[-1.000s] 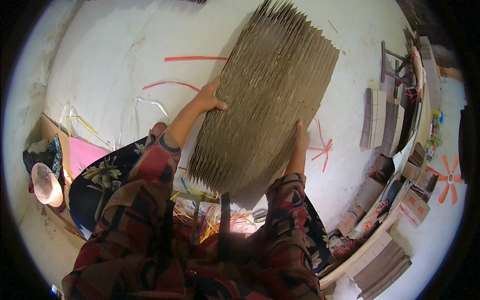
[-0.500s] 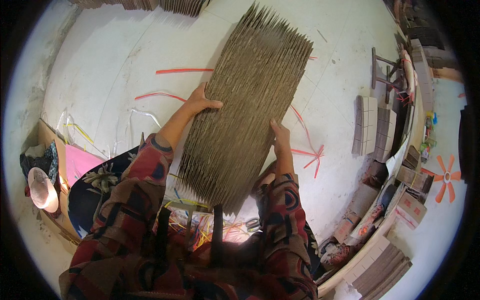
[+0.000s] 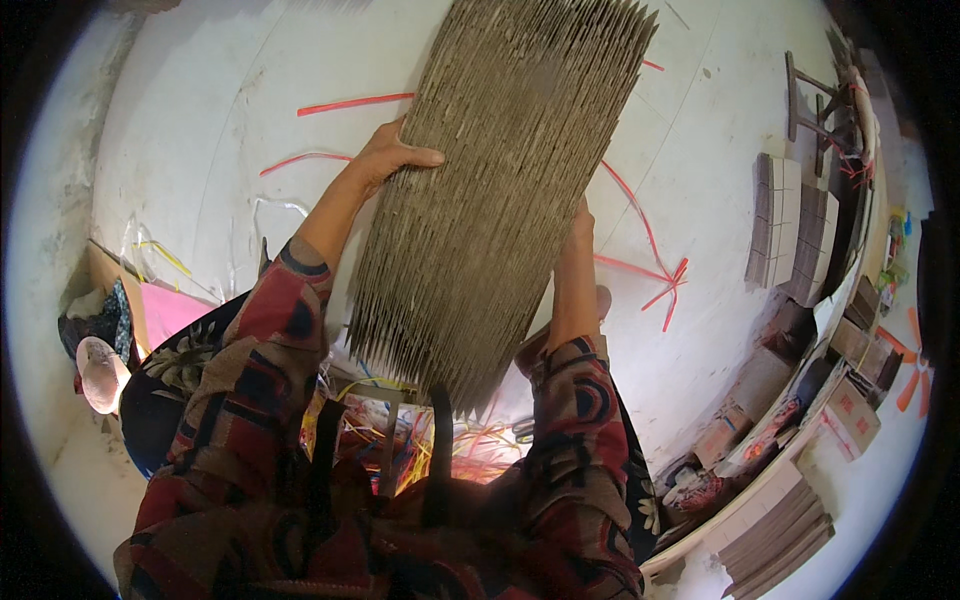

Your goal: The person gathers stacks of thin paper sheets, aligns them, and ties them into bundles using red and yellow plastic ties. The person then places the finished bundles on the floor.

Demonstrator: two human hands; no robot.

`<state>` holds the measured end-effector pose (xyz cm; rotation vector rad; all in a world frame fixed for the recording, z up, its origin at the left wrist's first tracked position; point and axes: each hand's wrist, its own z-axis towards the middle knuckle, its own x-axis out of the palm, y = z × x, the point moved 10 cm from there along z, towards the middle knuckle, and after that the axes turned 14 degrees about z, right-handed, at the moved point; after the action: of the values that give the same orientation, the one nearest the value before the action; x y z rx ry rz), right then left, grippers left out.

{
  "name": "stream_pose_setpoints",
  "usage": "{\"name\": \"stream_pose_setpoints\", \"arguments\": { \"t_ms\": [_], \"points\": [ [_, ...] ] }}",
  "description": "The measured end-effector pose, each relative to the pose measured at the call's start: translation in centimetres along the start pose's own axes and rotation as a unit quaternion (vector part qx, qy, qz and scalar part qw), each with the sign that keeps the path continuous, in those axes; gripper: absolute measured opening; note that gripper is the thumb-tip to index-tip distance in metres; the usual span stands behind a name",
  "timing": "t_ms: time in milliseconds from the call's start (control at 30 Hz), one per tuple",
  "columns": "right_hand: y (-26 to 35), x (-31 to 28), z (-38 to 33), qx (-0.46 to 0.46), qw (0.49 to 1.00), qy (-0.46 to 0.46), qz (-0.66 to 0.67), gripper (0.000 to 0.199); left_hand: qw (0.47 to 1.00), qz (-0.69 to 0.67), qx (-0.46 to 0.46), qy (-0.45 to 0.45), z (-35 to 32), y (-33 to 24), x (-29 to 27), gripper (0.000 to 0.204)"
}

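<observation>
Thick stack of flat brown cardboard sheets (image 3: 500, 190), edges up and showing as many thin ribbed lines. Sitting tilted, long axis running from lower left near the body to upper right. Being clamped from both sides, raised above the pale floor. Sheet ends at both extremes lying slightly staggered, giving ragged, uneven outlines.

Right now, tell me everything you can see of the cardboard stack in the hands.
The cardboard stack is a thick bundle of flat brown corrugated sheets seen edge-on, their edges forming fine ridges. It is held tilted above the white floor. The left hand grips one side and the right hand presses the other.
</observation>
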<state>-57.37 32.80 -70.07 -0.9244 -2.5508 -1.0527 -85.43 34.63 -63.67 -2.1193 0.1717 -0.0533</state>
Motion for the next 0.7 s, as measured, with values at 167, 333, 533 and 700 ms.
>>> {"name": "stream_pose_setpoints", "arguments": {
  "t_ms": [167, 333, 533, 700],
  "points": [
    [2.3, 3.3, -4.3, -0.029, 0.999, 0.002, -0.016, 0.047, 0.999, 0.005, 0.032, -0.025, -3.9, -3.1, -1.6, 0.071],
    [9.2, 9.7, -9.6, -0.122, 0.991, 0.057, -0.022, 0.045, 0.987, 0.018, 0.15, -0.047, -7.8, -11.8, -4.3, 0.066],
    [19.8, 20.7, -18.2, -0.227, 0.95, 0.215, 0.004, 0.037, 0.922, -0.206, 0.328, 0.022, -11.7, -23.3, -9.8, 0.053],
    [23.3, 27.5, -21.2, -0.297, 0.911, 0.286, 0.015, 0.037, 0.881, -0.232, 0.408, -0.062, -18.2, -32.3, -9.8, 0.058]
  ]
}}
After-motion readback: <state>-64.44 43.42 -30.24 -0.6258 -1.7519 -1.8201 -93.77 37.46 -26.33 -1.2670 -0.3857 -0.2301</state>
